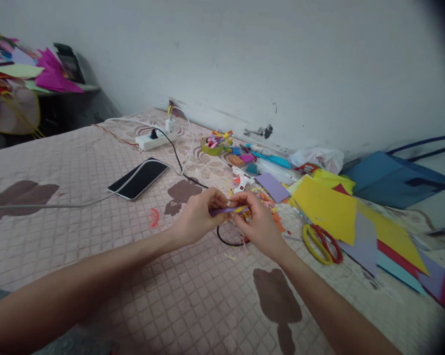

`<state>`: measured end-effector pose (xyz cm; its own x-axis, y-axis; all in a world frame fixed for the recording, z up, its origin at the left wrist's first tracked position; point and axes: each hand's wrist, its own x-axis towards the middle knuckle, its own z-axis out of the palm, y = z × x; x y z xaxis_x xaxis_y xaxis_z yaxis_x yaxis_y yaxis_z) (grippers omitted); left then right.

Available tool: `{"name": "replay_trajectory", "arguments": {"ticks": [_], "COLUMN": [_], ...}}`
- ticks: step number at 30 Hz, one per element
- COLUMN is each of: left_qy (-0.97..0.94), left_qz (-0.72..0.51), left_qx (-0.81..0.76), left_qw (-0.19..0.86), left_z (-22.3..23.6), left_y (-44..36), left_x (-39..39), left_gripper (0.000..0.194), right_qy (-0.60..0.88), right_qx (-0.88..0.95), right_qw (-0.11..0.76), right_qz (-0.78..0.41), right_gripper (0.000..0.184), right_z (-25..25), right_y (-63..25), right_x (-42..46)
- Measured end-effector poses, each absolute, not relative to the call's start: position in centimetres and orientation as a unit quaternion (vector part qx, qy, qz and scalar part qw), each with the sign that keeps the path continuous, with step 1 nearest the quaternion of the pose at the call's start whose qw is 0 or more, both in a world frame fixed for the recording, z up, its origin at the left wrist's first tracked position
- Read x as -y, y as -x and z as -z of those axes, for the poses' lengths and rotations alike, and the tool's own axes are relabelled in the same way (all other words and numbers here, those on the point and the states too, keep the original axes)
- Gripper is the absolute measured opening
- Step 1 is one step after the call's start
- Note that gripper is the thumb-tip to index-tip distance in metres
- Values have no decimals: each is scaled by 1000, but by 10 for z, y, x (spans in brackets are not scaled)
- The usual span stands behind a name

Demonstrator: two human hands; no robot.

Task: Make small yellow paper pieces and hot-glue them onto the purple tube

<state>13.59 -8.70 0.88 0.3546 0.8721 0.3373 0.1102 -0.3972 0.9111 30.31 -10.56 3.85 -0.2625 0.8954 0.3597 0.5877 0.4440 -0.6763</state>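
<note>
Both hands meet above the quilted bed cover (203,291), near the middle of the view. My left hand (198,217) pinches the left part of a purple paper strip (220,211). From the right, my right hand (257,222) closes on a yellow piece (241,209) at the strip's other end. Whether the yellow and purple pieces are joined cannot be seen, as fingers cover the middle. Just behind the hands lies a white glue gun (241,180). Its black cord (226,241) loops below the fingers, among small colourful paper scraps (278,219).
Scissors (320,241) with yellow and red handles lie right, beside coloured sheets (324,209). A dark tablet or phone (139,180) with a white cable is left, before a power strip (156,140). A blue bag (396,175) leans against the wall (222,59).
</note>
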Motion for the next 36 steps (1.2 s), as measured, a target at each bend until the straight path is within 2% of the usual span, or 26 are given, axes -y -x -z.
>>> {"name": "replay_trajectory", "arguments": {"ticks": [9, 15, 22, 36], "left_qy": [-691, -683, -673, -653], "left_qz": [-449, -444, -438, -416], "left_qx": [-353, -361, -356, -376], "left_qw": [443, 454, 478, 510], "left_z": [-11, -8, -6, -12], "left_y": [-137, -136, -137, -136], "left_x": [86, 85, 83, 81], "left_gripper": [21, 37, 42, 40], "right_qy": [446, 471, 487, 463], "right_qx": [724, 738, 772, 719], "right_qw": [413, 397, 368, 492], "right_qz": [-327, -277, -178, -163], "right_gripper": [17, 24, 23, 6], "right_z": [-35, -39, -45, -58], "right_y": [-309, -304, -295, -308], "right_x": [102, 101, 103, 92]}}
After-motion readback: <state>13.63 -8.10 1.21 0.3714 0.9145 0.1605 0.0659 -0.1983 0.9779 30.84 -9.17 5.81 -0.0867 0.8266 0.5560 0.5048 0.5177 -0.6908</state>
